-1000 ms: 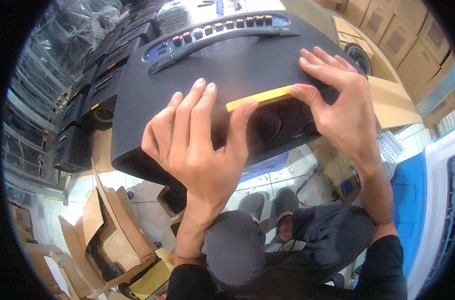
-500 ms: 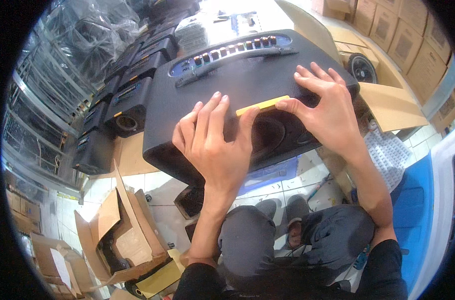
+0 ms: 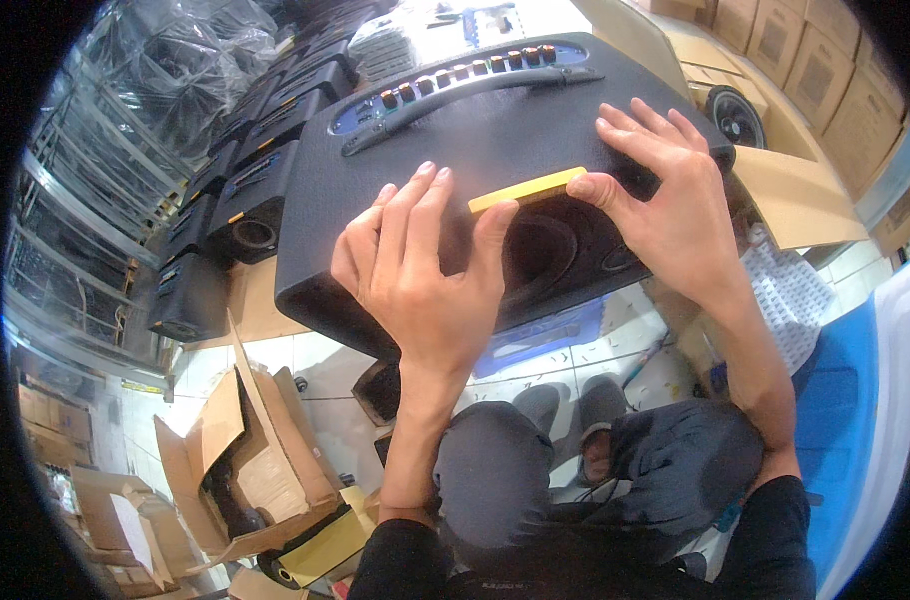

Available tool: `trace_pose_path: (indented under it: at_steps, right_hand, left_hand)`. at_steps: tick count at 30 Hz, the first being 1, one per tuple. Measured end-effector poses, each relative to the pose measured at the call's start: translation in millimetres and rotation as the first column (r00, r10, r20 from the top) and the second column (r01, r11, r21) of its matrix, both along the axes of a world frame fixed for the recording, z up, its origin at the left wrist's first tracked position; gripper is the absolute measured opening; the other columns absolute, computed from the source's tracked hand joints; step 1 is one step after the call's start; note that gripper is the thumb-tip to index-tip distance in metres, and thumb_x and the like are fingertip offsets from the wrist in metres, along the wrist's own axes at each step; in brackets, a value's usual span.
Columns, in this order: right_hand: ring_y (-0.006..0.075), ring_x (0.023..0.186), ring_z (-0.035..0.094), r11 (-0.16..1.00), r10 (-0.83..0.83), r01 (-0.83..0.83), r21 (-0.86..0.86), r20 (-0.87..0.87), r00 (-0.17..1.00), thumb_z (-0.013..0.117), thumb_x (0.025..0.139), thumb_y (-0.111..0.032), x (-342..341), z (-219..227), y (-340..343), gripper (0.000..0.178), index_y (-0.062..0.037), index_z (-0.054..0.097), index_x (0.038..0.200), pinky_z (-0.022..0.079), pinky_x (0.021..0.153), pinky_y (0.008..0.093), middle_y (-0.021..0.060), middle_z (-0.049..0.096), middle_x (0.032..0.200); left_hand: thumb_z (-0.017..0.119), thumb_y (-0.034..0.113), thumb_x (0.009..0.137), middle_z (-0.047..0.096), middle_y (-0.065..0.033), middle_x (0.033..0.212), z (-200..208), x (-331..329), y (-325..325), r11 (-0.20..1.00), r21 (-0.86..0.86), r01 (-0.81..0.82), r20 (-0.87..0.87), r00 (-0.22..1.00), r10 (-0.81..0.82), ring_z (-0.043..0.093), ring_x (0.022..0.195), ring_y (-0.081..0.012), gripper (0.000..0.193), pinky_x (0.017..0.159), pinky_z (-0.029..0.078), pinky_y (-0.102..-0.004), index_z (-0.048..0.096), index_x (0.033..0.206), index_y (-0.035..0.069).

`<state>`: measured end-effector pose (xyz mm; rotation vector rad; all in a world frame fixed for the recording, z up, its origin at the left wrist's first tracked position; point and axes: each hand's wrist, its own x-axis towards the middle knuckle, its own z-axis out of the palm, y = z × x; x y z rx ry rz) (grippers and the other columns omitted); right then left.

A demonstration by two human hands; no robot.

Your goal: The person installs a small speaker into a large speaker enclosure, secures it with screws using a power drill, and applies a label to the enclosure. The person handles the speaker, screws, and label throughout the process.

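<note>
A black portable speaker (image 3: 515, 130) lies in front of me, its woofer side facing toward me. On its top are a black carry handle (image 3: 465, 102) and a blue panel with a row of knobs (image 3: 465, 72). A yellow strip (image 3: 527, 190) lies along the speaker's near edge, above the round woofer opening (image 3: 543, 250). My left hand (image 3: 420, 275) has its fingers spread over the speaker, its thumb at the strip's left end. My right hand (image 3: 680, 215) is likewise spread, its thumb against the right end. Neither hand wraps round anything.
More black speakers (image 3: 255, 200) stand in rows at the left, beside a metal rack and clear plastic sheeting (image 3: 175, 60). An opened carton (image 3: 265, 470) is on the tiled floor at lower left. At right are a loose speaker driver (image 3: 735, 118), stacked cartons (image 3: 805, 60) and a blue surface (image 3: 835, 430).
The speaker and strip sit slightly higher in view. Both thumbs stay at the strip; my left hand has shifted a little left and my right hand a little right.
</note>
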<state>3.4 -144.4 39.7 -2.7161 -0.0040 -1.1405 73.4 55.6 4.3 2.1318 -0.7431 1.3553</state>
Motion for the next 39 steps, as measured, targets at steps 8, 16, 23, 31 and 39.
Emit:
trace_pose_path:
  at_steps: [8, 16, 23, 31, 39]
  right_hand:
    - [0.0352, 0.134, 0.053, 1.000, -0.026, 0.026, 0.007, 0.015, 1.000, 0.080, 0.083, -0.041, 2.0, -1.2, 3.7, 0.058, 0.0032, 0.070, 0.120, 0.031, 0.118, 0.0467, 0.0200, 0.066, 0.129]
    - [0.0362, 0.132, 0.054, 0.995, 0.073, -0.077, 0.056, 0.060, 0.995, 0.064, 0.096, -0.041, 1.1, -4.8, -8.4, 0.048, 0.0002, 0.071, 0.119, 0.030, 0.118, 0.0445, 0.0158, 0.068, 0.129]
    - [0.0324, 0.135, 0.052, 0.988, 0.081, -0.077, 0.133, -0.020, 0.997, 0.055, 0.102, -0.036, -0.3, -2.1, -10.5, 0.044, -0.0007, 0.069, 0.124, 0.029, 0.119, 0.0443, 0.0143, 0.066, 0.133]
    - [0.0294, 0.140, 0.047, 0.986, 0.064, -0.047, 0.162, -0.100, 0.993, 0.047, 0.106, -0.042, -0.1, -3.0, -19.1, 0.050, -0.0022, 0.066, 0.130, 0.028, 0.119, 0.0405, 0.0128, 0.062, 0.139]
    - [0.0298, 0.142, 0.045, 0.982, 0.088, -0.065, 0.180, -0.121, 0.989, 0.045, 0.105, -0.050, 2.0, -4.4, -26.3, 0.057, -0.0037, 0.064, 0.133, 0.027, 0.120, 0.0422, 0.0121, 0.062, 0.139]
  left_hand:
    - [0.081, 0.039, 0.083, 0.074, -0.0038, 0.111, -2.8, 3.5, -2.2, 1.000, -0.018, -0.017, 0.002, 1.000, 0.017, 0.062, 0.108, -0.0246, 0.039, 0.101, 0.035, -0.0393, 0.074, 0.105, 0.008]
    - [0.072, 0.053, 0.087, 0.071, -0.0081, 0.117, -6.2, 4.2, 7.1, 0.996, 0.081, 0.033, 0.057, 0.998, -0.038, 0.060, 0.112, -0.0276, 0.054, 0.102, 0.034, -0.0418, 0.071, 0.114, 0.006]
    - [0.080, 0.043, 0.078, 0.065, -0.0094, 0.125, -11.7, 4.6, 18.1, 0.987, 0.139, 0.077, 0.026, 0.996, -0.081, 0.058, 0.119, -0.0293, 0.062, 0.106, 0.034, -0.0461, 0.065, 0.126, 0.009]
    - [0.077, 0.041, 0.079, 0.062, -0.0095, 0.127, -17.4, 3.4, 16.2, 0.989, 0.066, 0.134, 0.032, 0.990, -0.136, 0.055, 0.123, -0.0289, 0.060, 0.107, 0.035, -0.0454, 0.062, 0.126, 0.007]
    - [0.078, 0.034, 0.077, 0.059, -0.0114, 0.131, -17.8, -0.1, 22.1, 0.981, 0.089, 0.171, 0.022, 0.985, -0.174, 0.052, 0.126, -0.0301, 0.063, 0.111, 0.035, -0.0459, 0.059, 0.131, 0.006]
